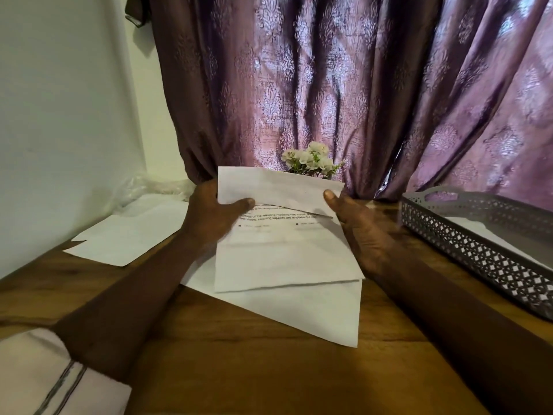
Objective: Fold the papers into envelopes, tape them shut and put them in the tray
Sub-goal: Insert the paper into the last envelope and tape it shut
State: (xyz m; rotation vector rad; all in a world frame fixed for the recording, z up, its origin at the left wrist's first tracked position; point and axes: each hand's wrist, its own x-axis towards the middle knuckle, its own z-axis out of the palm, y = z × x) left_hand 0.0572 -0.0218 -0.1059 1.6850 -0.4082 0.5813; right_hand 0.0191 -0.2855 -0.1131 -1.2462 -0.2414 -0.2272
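A white printed paper (284, 259) is held up over the wooden table, its top third bent forward into a flap (278, 187) with lines of print showing beneath. My left hand (212, 217) grips its left edge, thumb pressed on the flap. My right hand (359, 232) holds the right edge, thumb on the flap's corner. Another white sheet (314, 310) lies flat on the table under the held one. The grey perforated tray (466, 235) stands at the right with something white inside it.
More loose white sheets (125, 232) lie at the left near the wall, with crumpled clear plastic (143, 187) behind them. White flowers (311, 161) stand behind the paper against a purple curtain (329, 85). A pale cloth (54, 375) lies at the lower left corner.
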